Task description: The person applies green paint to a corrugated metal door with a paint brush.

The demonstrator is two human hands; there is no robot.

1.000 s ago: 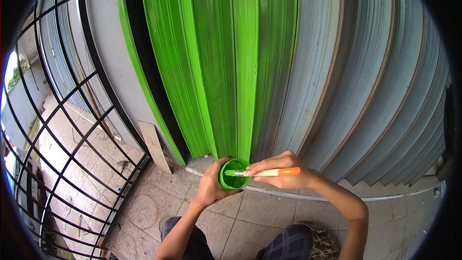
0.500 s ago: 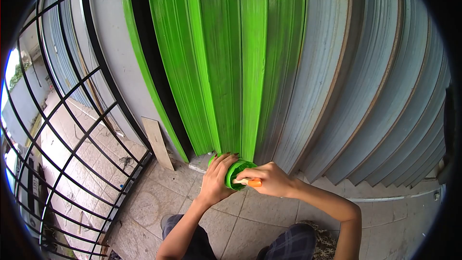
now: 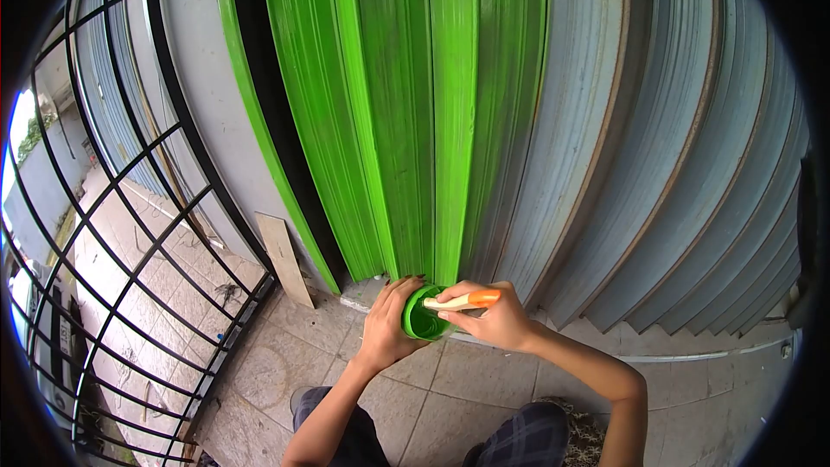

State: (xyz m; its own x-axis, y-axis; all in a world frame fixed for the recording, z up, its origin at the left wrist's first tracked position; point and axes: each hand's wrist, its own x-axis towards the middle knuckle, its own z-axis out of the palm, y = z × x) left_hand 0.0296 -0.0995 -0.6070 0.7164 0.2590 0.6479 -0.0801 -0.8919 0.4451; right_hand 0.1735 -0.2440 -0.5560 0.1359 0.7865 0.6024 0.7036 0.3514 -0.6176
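My left hand (image 3: 386,326) is wrapped round a green paint can (image 3: 422,329), tilted so that its open mouth shows green paint inside. Between the fingers of my right hand (image 3: 494,322) is a paintbrush (image 3: 462,300) with a pale handle and an orange end. The brush reaches into the can, and its bristles are hidden there. Just beyond the can rises a folding metal shutter, with bright green panels (image 3: 406,121) on the left and bare grey panels (image 3: 571,138) on the right.
A black barred gate (image 3: 130,173) stands at the left, with a vehicle (image 3: 56,337) behind it. A flat board (image 3: 284,259) leans near the shutter's left edge. Below are floor tiles (image 3: 467,372), my legs (image 3: 527,437) and a dark mat (image 3: 584,437).
The brush handle has swung upward and to the right, with my right hand turning around it. The can's mouth now faces me more openly.
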